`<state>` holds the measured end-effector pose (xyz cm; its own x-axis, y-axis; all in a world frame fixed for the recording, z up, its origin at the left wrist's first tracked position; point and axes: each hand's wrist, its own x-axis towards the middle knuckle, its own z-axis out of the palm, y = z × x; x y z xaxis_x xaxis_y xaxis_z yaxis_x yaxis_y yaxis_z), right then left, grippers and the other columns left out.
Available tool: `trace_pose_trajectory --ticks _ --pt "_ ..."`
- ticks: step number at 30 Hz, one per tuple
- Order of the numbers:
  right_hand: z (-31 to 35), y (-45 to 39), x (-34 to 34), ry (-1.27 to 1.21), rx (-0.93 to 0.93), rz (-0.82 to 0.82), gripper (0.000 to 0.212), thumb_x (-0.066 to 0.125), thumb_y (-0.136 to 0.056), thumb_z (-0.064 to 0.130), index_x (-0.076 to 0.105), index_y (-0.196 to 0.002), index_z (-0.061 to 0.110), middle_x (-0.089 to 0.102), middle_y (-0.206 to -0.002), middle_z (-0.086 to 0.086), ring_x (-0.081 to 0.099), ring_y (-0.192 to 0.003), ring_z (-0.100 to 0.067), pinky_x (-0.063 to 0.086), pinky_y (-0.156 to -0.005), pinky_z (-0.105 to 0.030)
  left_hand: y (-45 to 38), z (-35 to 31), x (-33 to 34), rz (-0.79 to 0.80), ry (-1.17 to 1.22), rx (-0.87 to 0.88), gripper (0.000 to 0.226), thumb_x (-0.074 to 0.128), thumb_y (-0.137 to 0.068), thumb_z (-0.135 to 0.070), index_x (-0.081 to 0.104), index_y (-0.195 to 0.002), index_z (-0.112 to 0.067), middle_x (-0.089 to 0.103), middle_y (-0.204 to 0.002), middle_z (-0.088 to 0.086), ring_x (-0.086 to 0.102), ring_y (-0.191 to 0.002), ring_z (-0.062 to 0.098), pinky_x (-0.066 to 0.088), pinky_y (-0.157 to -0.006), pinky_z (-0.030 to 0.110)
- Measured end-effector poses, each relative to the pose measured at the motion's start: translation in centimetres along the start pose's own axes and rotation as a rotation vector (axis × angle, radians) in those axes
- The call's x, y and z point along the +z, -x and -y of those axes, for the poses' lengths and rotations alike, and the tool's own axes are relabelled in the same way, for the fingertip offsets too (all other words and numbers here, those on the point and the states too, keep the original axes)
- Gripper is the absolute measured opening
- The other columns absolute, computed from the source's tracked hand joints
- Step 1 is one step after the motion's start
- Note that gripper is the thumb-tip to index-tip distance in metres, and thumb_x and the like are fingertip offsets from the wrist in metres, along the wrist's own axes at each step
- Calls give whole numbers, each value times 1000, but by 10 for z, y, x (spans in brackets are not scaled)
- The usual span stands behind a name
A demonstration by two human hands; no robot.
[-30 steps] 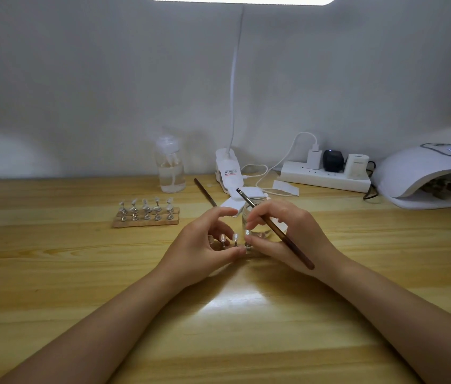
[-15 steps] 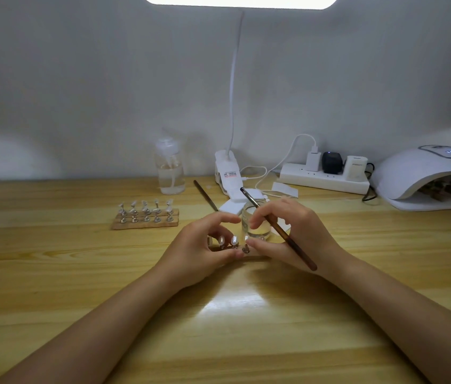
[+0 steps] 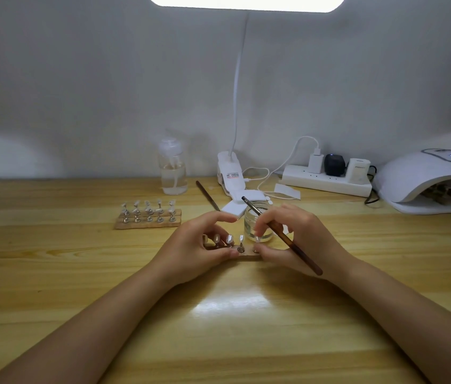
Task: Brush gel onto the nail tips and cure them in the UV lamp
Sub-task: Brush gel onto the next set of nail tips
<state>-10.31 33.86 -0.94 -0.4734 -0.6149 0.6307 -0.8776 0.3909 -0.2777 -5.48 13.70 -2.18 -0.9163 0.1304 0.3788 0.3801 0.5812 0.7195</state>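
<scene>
A small wooden stand (image 3: 246, 256) with several nail tips (image 3: 229, 239) on metal pegs lies at the table's middle. My left hand (image 3: 199, 245) grips its left end, thumb on the front edge and index finger arched over the tips. My right hand (image 3: 301, 239) holds a brown gel brush (image 3: 288, 239), bristle end pointing up and back over a small glass jar (image 3: 256, 221), while its fingertips touch the tip at the stand's right end. The white UV lamp (image 3: 423, 176) stands at the far right with more stands inside it.
A second wooden stand of nail tips (image 3: 148, 217) sits to the left. A pump bottle (image 3: 173, 170), another brush (image 3: 207, 195), a clip lamp base (image 3: 231, 176), white pads (image 3: 239, 202) and a power strip (image 3: 326, 182) line the back by the wall.
My hands have drawn slightly apart, uncovering more of the nail tips between them. The brush has tilted a little lower. The stand has stayed in place.
</scene>
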Motion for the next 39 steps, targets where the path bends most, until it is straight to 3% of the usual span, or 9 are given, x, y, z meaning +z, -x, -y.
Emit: trace_pose_trajectory --ticks 5,13,17,20,24,30,35,37,39 --pt "2 0 1 19 -31 8 22 78 -67 8 66 -85 13 66 -78 3 57 -69 -13 41 -66 -13 0 1 0 -6 -5 -18 46 79 -67 -26 52 -99 -46 65 -78 -8 55 -74 5 43 -67 14" --pt "3 -1 4 3 -67 -56 21 78 -67 10 67 -84 12 66 -75 3 59 -67 -16 41 -63 -12 0 0 2 -39 5 4 47 80 -66 -23 53 -97 -45 64 -85 -9 55 -68 2 43 -63 11" --pt "9 -2 9 -46 -66 -177 16 74 -67 14 66 -80 10 66 -72 3 59 -64 -14 41 -63 -9 2 -3 3 -65 -105 76 48 79 -68 -22 52 -102 -43 56 -109 -12 58 -82 3 46 -75 20" --pt "12 -1 12 -81 -47 -237 16 74 -68 15 65 -81 10 66 -72 2 60 -65 -16 44 -60 -15 4 -8 3 -108 -190 155 44 77 -69 -31 59 -109 -32 48 -122 -11 51 -108 5 42 -94 34" --pt "17 -3 13 -160 16 -306 18 73 -71 18 64 -85 12 66 -77 3 59 -69 -7 51 -57 -33 5 -15 7 -159 -222 263 34 67 -70 -44 68 -98 -25 55 -115 -8 51 -107 9 38 -92 38" --pt "23 -4 16 -252 35 -289 20 66 -75 30 62 -87 14 67 -80 2 62 -74 -10 52 -58 -39 3 -18 13 -217 -200 365 18 63 -78 -29 74 -85 -16 62 -93 -8 47 -84 -3 37 -78 33" --pt "23 -3 14 -284 99 -293 24 74 -75 26 64 -91 11 68 -83 0 63 -74 -11 53 -62 -31 3 -20 13 -257 -96 303 13 67 -76 -23 74 -83 -15 66 -85 -10 55 -80 3 43 -79 41" --pt "23 -4 11 -334 128 -356 22 63 -80 28 67 -92 10 68 -82 -1 64 -72 -7 52 -62 -21 4 -19 14 -283 -68 244 14 69 -75 -28 73 -83 -18 65 -84 -17 58 -83 0 40 -91 50" --pt "22 -5 8 -405 184 -435 25 55 -85 32 69 -90 13 70 -78 1 63 -69 0 49 -62 -15 4 -19 14 -311 -50 188 14 65 -71 -32 70 -81 -25 63 -84 -24 59 -89 0 28 -105 47"
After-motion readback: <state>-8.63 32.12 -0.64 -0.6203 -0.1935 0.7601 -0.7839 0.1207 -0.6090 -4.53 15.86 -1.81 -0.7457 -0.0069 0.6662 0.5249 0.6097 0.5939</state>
